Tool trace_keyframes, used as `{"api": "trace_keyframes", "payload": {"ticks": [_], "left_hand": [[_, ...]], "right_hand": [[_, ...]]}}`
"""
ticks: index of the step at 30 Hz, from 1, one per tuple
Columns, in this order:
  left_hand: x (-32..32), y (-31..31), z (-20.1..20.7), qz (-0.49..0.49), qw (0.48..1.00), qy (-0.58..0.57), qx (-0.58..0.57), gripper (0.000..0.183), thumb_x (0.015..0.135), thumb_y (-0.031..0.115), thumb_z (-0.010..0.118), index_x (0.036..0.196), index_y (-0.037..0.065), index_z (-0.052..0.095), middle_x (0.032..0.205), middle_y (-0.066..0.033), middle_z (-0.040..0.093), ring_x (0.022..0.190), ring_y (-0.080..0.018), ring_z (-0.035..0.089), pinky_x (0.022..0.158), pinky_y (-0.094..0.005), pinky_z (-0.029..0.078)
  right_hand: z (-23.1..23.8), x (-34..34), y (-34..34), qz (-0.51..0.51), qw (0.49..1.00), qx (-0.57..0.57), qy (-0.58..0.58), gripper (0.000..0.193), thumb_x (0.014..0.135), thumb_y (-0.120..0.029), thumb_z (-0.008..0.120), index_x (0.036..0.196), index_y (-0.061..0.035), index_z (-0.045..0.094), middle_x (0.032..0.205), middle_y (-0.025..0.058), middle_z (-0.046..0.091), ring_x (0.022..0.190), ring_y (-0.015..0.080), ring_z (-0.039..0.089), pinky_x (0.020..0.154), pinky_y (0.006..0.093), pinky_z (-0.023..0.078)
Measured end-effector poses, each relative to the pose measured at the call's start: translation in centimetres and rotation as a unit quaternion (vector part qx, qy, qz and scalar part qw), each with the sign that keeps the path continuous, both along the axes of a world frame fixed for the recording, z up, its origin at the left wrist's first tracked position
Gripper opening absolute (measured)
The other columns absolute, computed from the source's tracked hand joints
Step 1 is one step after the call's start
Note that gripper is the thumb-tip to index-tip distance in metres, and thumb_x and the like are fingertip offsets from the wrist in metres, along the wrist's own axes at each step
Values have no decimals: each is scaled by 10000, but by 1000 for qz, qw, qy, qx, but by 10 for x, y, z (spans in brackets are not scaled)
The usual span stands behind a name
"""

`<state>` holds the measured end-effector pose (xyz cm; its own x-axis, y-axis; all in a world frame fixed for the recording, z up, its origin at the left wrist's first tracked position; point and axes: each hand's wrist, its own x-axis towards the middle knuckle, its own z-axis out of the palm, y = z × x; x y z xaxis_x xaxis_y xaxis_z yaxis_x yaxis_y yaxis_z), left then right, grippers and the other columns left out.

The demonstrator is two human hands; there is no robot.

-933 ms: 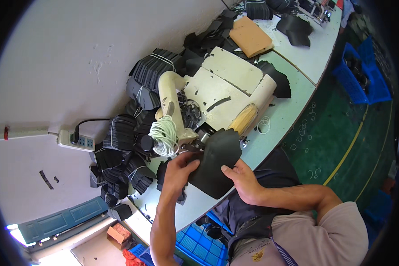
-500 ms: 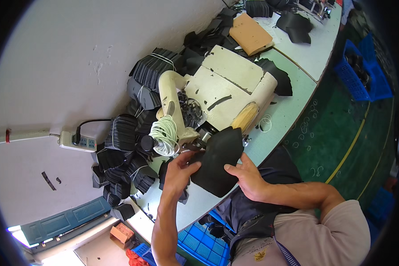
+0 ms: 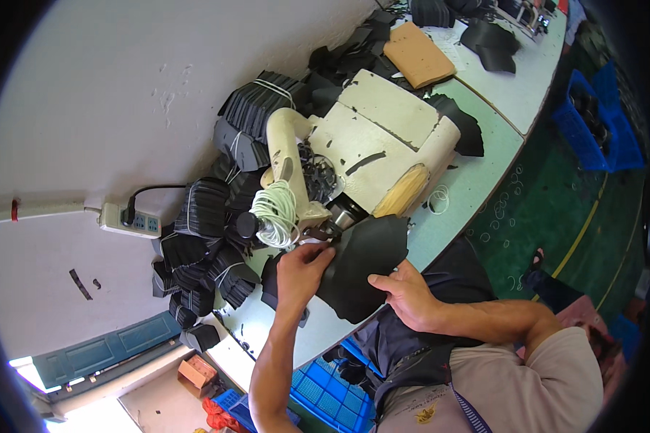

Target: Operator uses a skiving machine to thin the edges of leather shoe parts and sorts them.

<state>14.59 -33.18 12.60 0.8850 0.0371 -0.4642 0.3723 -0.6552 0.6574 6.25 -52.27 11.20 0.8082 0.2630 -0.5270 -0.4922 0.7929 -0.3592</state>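
Note:
Both hands hold a flexible black sheet piece (image 3: 365, 263) with curved, wavy edges. My left hand (image 3: 301, 273) is closed on its left edge, thumb on top, right beside the metal working head (image 3: 339, 220) of a cream-coloured machine (image 3: 379, 126). The sheet's far edge lies against that head, and the exact contact is hidden. My right hand (image 3: 408, 292) grips the right edge, with the thumb on the upper face and the fingers mostly underneath. White elastic bands (image 3: 276, 213) hang in a thick bunch on the machine's arm, left of the sheet.
Banded stacks of black pieces (image 3: 202, 206) line the wall beside a power strip (image 3: 131, 220). A brown folder (image 3: 419, 54) lies behind the machine. Loose white bands (image 3: 438, 200) rest on the table. A blue crate (image 3: 332, 397) stands below the table edge; another blue crate (image 3: 585, 123) is on the green floor.
My left fingers have moved up the sheet's edge, closer to the machine head. The sheet has turned slightly. Another person's leg and foot have come into view at the right.

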Motion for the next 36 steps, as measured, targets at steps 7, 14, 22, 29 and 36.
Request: {"api": "trace_keyframes", "payload": {"ticks": [7, 14, 22, 29, 36], "left_hand": [[-8, 2, 5, 75, 973, 3, -218, 304, 832, 269, 718, 1005, 19, 742, 786, -90, 712, 791, -170, 686, 754, -301, 514], [10, -17, 16, 1, 999, 28, 35, 319, 850, 258, 718, 1026, -8, 733, 826, -72, 723, 747, -131, 647, 714, -259, 483], [-10, 9, 5, 50, 986, 71, -145, 340, 863, 140, 692, 1179, 16, 675, 960, -65, 723, 801, -121, 650, 735, -256, 492], [5, -5, 3, -4, 999, 3, 52, 303, 815, 270, 746, 968, 8, 746, 802, -125, 732, 726, -174, 680, 728, -293, 516], [-6, 1, 11, 77, 975, 53, -200, 285, 835, 196, 725, 1044, 2, 725, 868, -96, 735, 805, -134, 673, 752, -270, 503]], "right_hand": [[-10, 7, -5, -31, 998, -33, -32, 503, 908, 41, 558, 1381, -44, 409, 1326, 92, 541, 1230, 187, 520, 1058, 339, 396], [-1, 0, -4, -3, 1000, -6, -24, 468, 903, 38, 564, 1348, -20, 434, 1323, 92, 548, 1225, 182, 525, 1051, 329, 400], [-9, 2, -9, 23, 999, -15, -33, 451, 905, 24, 562, 1340, -22, 450, 1328, 86, 551, 1210, 178, 533, 1051, 340, 401], [1, -4, -3, 7, 1000, 12, -4, 457, 888, 34, 558, 1332, -22, 461, 1288, 74, 571, 1198, 167, 537, 1038, 335, 409], [-10, 4, -10, -5, 1000, -21, -21, 467, 882, 49, 555, 1335, -24, 465, 1305, 75, 564, 1209, 168, 532, 1047, 324, 402]]}}
